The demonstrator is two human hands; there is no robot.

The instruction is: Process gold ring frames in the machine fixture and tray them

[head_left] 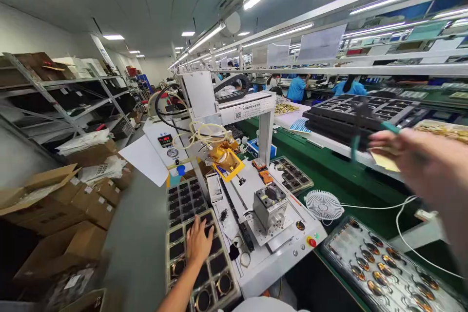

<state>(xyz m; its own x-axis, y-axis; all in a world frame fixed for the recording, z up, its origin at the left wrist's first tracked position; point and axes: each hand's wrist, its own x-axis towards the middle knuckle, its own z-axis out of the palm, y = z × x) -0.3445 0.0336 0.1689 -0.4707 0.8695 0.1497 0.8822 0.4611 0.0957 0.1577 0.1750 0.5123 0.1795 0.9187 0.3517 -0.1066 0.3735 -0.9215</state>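
My left hand (199, 243) lies over a compartmented tray (168, 253) at the front left, fingers apart. Round black pieces with gold-coloured rims (224, 283) sit in several of its near compartments. On the right, my right hand (397, 148) is raised and smeared by motion. It is closed on what look like pliers (360, 124) with green handles and a dark head pointing up. Between my hands stands a white bench machine (252, 273) with a metal block fixture (270, 207) and an amber-coloured head part (226, 158).
A clear tray (343, 253) of round parts with thin tails lies at the lower right. Near it are a white fan (323, 204) and its cable. Stacked black trays (340, 122) stand behind. Cardboard boxes (87, 200) and shelves (73, 92) line the left. Co-workers (298, 88) sit farther back.
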